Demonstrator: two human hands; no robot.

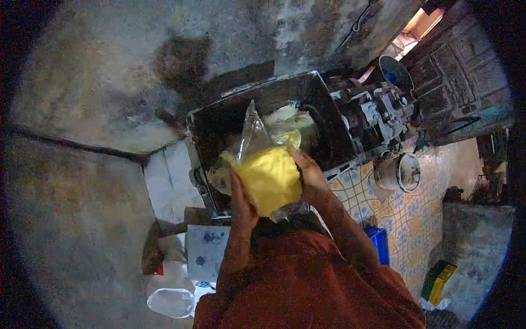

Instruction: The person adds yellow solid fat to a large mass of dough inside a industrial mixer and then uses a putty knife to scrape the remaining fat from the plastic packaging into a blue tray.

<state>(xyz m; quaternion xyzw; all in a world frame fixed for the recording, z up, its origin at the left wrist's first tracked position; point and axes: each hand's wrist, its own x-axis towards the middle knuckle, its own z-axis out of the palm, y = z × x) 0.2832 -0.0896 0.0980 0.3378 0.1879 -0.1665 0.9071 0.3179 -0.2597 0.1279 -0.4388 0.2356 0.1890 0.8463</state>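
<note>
A block of yellow, butter-like fat [271, 178] sits between my two hands, with clear plastic wrapping [252, 129] peeled up and hanging loose around it. My left hand [241, 203] grips its left side, and my right hand [309, 172] grips its upper right edge. Both hold it over the near part of a dark, open rectangular machine trough [219, 109]. Inside the trough, behind the block, lies a heap of white, flour-like powder [287, 120]. The block and the plastic hide the near part of the trough.
Metal machine parts [378, 115] adjoin the trough's right side. A whitish bucket [408, 172] stands on the patterned tile floor [405, 219], near a blue container [378, 244]. A grey box [207, 249] and a white tub [171, 302] are at lower left. A concrete wall [120, 71] rises behind.
</note>
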